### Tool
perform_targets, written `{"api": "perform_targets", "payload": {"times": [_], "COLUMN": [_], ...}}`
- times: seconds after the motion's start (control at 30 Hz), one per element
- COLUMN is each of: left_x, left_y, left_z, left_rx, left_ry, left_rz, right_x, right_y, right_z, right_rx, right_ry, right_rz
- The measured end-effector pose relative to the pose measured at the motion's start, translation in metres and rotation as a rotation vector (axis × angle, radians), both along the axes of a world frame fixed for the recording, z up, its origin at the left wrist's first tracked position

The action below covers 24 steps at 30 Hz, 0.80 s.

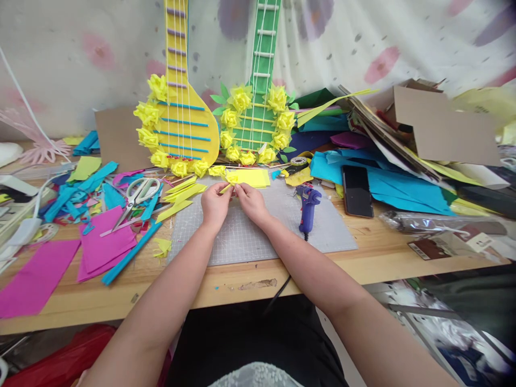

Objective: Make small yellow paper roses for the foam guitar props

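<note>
Over the grey cutting mat [242,242], both hands meet with fingers pinched on one small yellow paper flower [231,178]. My left hand [216,204] grips it from the left, and my right hand [250,202] from the right. Its lower part is hidden behind the fingers. Just behind them lies a stack of yellow paper [253,177]. Folded yellow paper strips [179,199] lie left of my left hand. To the right of my right hand, a blue glue gun [308,209] rests on the mat.
At the back lean a yellow paper guitar [193,118] and a green one [258,121], both trimmed with yellow flowers. Scissors [139,196], pink sheets [107,242] and blue scraps crowd the left. A phone [357,191], blue paper and cardboard [439,123] lie on the right.
</note>
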State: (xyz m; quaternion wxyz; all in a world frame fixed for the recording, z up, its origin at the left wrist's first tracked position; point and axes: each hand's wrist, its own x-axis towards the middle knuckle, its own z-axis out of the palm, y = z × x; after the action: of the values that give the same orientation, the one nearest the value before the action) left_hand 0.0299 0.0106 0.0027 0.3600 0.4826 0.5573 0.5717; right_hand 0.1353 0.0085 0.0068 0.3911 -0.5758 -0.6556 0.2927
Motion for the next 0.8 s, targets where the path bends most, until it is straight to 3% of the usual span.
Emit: {"api": "perform_targets", "payload": {"times": [0.17, 0.53, 0.8], "left_x": [-0.001, 0.004, 0.000], "left_y": [0.000, -0.007, 0.000], "left_z": [-0.002, 0.008, 0.003], "left_rx": [0.011, -0.009, -0.062], "left_ry": [0.039, -0.093, -0.191], "left_rz": [0.000, -0.001, -0.068], "right_x": [-0.002, -0.004, -0.002], "right_y": [-0.002, -0.007, -0.008], "right_z": [0.001, 0.006, 0.007], "right_rx": [-0.014, 0.000, 0.003], "right_ry": [-0.088, -0.313, -0.301], "right_rz": [-0.026, -0.016, -0.040]}}
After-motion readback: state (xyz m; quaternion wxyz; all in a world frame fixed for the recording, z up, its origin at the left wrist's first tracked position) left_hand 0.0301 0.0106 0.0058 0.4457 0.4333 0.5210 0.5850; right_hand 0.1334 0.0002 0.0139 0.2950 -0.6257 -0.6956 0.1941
